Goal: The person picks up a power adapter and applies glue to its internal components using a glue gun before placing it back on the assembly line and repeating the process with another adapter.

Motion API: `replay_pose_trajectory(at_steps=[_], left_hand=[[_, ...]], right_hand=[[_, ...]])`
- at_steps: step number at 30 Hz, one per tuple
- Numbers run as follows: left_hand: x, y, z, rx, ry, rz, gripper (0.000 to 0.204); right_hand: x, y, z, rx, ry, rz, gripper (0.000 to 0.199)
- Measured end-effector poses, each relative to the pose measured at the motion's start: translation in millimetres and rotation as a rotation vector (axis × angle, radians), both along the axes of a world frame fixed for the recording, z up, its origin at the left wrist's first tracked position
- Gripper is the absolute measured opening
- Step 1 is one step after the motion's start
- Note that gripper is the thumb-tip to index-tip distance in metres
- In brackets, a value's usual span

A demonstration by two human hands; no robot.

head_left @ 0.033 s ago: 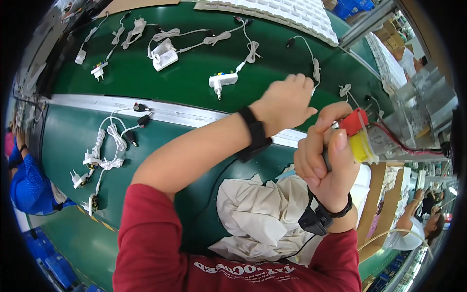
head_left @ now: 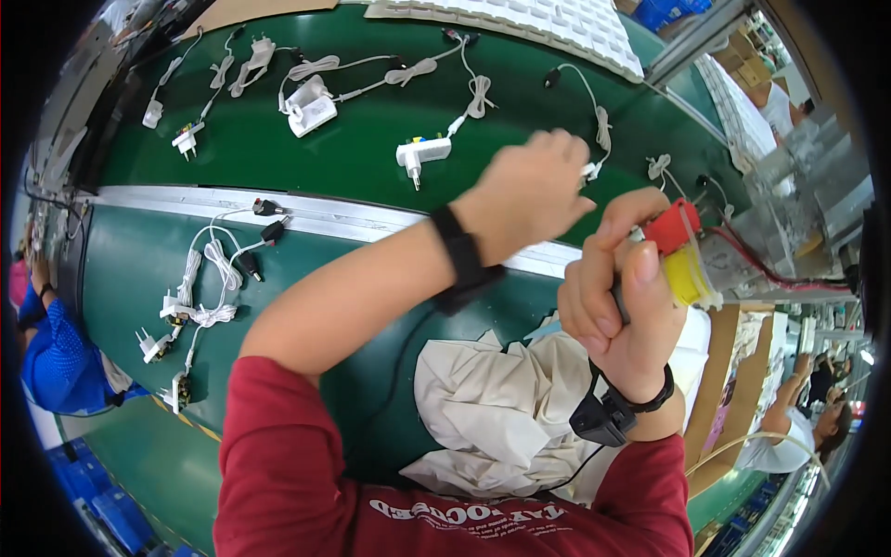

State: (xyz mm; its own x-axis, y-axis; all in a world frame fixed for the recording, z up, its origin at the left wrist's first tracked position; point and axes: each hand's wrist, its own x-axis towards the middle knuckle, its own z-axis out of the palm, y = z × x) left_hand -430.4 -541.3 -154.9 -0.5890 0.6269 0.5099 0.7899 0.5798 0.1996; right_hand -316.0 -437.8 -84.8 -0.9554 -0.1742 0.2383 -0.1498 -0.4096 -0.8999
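Observation:
My left hand (head_left: 534,195) reaches over the far green belt, its back turned up and slightly blurred. Its thumb stands apart from the fingers and nothing shows in the gap. Just right of its fingertips lies the white end of a corded power adapter (head_left: 591,172). My right hand (head_left: 626,288) is closed, thumb and forefinger at a red block (head_left: 673,227) beside a yellow part (head_left: 687,277) with red and black wires. Something grey shows between its curled fingers, mostly hidden. Left on the belt is a white plug adapter (head_left: 425,151) with bundled cord.
More white adapters (head_left: 311,111) with cords lie along the far belt. A metal rail (head_left: 343,215) divides it from the near surface, where open plugs with cords (head_left: 176,390) lie. Crumpled off-white cloth (head_left: 483,399) is before me. A clear fixture (head_left: 789,223) stands right; co-workers are both sides.
My left hand has shifted slightly left and toward me, exposing more of the white adapter end beside its fingertips. My right hand stays nearly in place by the red block.

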Motion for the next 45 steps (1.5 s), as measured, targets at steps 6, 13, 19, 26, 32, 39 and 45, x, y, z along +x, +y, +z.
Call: replay_pose_trajectory(at_steps=[6, 13, 19, 26, 32, 39, 45], left_hand=[[-17.9, -120.1, 14.9, -0.343, 0.178, 0.418, 0.028], [5.0, -125.9, 32.4, 0.002, -0.131, 0.56, 0.029], [65.1, -124.1, 14.9, 1.114, -1.548, 0.162, 0.035], [119.0, -71.6, 1.1, 1.016, -1.753, -0.036, 0.04], [124.7, -72.1, -9.6, 1.002, -1.9, -0.346, 0.039], [122.2, -76.1, -9.8, 0.939, -1.873, -0.405, 0.039], [121.3, -78.7, -10.6, 0.981, -1.918, -0.406, 0.039]], right_hand=[[-0.9, -8.8, 7.0, -0.096, -0.018, 0.072, 0.025], [-4.1, -6.1, 5.3, -0.112, -0.018, 0.061, 0.023], [-4.2, -9.4, 11.6, -0.061, -0.049, 0.024, 0.022], [-11.3, -9.3, 17.0, 0.083, 0.043, -0.083, 0.03], [-12.3, -11.7, 14.8, 0.053, 0.035, -0.073, 0.028], [-14.3, -13.3, 10.6, -0.055, 0.016, -0.033, 0.023], [-15.7, -15.3, 7.6, -0.062, 0.032, -0.002, 0.023]])
